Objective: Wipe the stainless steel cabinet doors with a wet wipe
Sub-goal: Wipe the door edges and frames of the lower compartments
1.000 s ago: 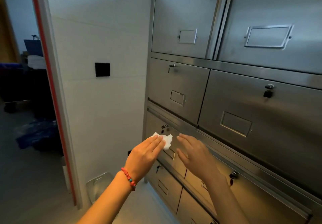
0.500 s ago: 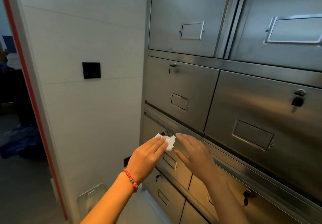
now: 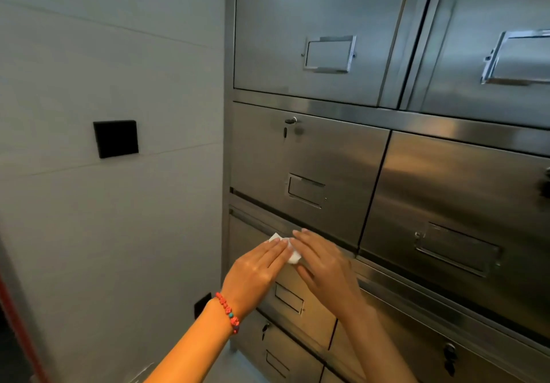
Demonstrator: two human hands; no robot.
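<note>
While a stainless steel cabinet (image 3: 387, 150) fills the right side of the head view, a pale tiled wall (image 3: 113, 233) takes up the left, with a black square wall plate (image 3: 116, 138) mounted on it. Rows of brushed metal doors cover the cabinet front: two upper doors carry chrome label holders (image 3: 329, 53), and the left door of the middle row (image 3: 306, 174) has a key in its lock (image 3: 290, 120) above a recessed label frame (image 3: 306, 190). Beside it, a wider middle-row door (image 3: 455, 204) shows its own label frame lower down.

Below the middle row, both forearms reach up from the bottom edge to the left door of the next row (image 3: 297, 302). Laid flat against that door's top part, the left hand (image 3: 256, 272) has its fingers straight and close together, pressing on a white wet wipe (image 3: 290, 256). Meeting it from the other side, the right hand (image 3: 323, 266) also lies with its fingers extended and close together, their tips touching the wipe. Only a small part of the wipe shows between and above the fingertips, lying against the steel just under the ledge that divides the rows. A red beaded bracelet (image 3: 228, 312) circles the left wrist. A small key (image 3: 265, 329) hangs in the lock of the door below.
</note>
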